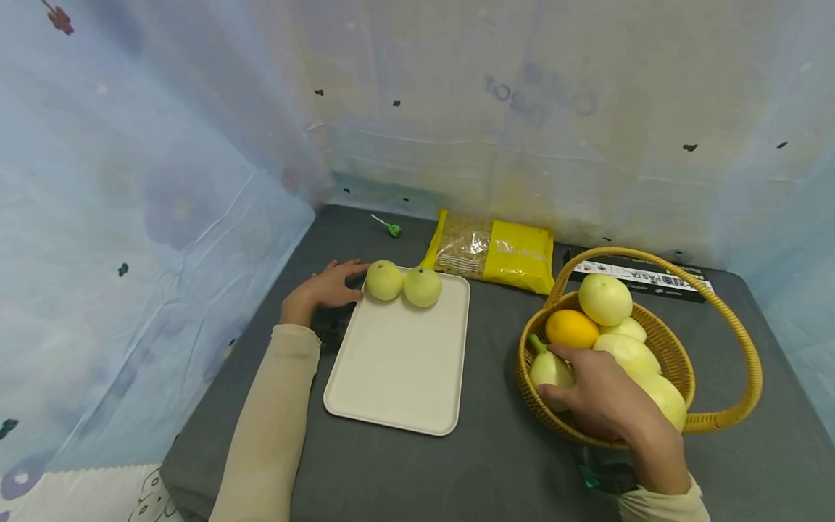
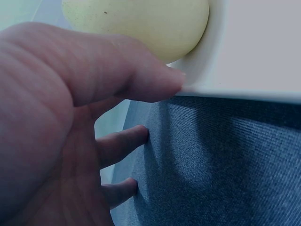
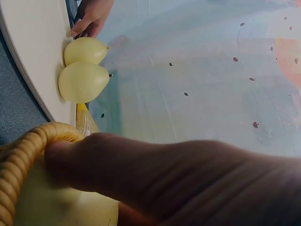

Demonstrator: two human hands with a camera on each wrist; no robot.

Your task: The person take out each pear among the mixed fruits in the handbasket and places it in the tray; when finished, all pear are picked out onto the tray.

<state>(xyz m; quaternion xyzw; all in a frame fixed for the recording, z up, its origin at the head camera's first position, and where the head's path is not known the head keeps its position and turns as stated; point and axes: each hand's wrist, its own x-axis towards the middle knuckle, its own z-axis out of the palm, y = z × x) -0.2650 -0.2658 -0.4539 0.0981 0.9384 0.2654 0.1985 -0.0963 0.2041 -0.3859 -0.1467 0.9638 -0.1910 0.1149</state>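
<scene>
My left hand [image 1: 330, 285] is at the far left corner of the cream tray [image 1: 398, 362]. Its thumb touches the rim beside a pale green pear [image 2: 150, 23], while its other fingers extend past the edge. Another pear [image 1: 422, 287] sits beside that one on the tray. Inside the wicker basket [image 1: 672, 355], my right hand [image 1: 603, 391] grips a pale green fruit with a thick green stem [image 1: 548, 370], thumb and forefinger on either side. In the right wrist view the thumb lies over this fruit, next to the woven rim; the other fingertips are hidden.
The basket also holds an orange-yellow fruit [image 1: 571, 329] and several pale round fruits [image 1: 605, 299], under a tall arched handle [image 1: 750, 355]. Behind lie a yellow pasta bag [image 1: 518, 254], a black pasta box [image 1: 642, 275] and a green-wrapped lollipop [image 1: 393, 230]. Patterned curtains border the grey table.
</scene>
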